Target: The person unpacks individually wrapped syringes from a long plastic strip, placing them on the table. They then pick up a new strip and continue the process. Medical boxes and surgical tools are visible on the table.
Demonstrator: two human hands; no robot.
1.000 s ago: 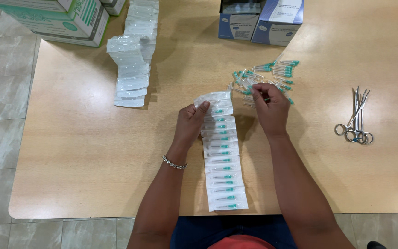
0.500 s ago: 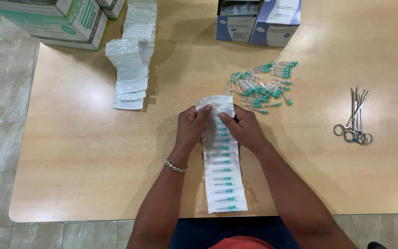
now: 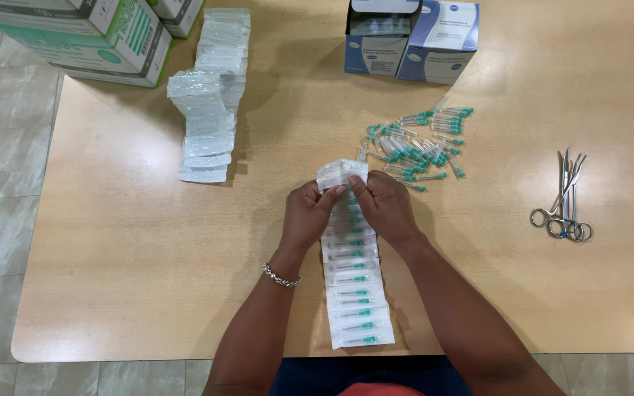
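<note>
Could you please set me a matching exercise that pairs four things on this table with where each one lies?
Things:
1. scissors
2. loose needles
3. blister strip
4. empty packs

Places:
A. far left, stacked beside the green boxes
B. under both hands, running toward the near edge
C. far right, alone
D. in front of the blue boxes

Pairs: 1-C, 2-D, 3-B, 4-A
</note>
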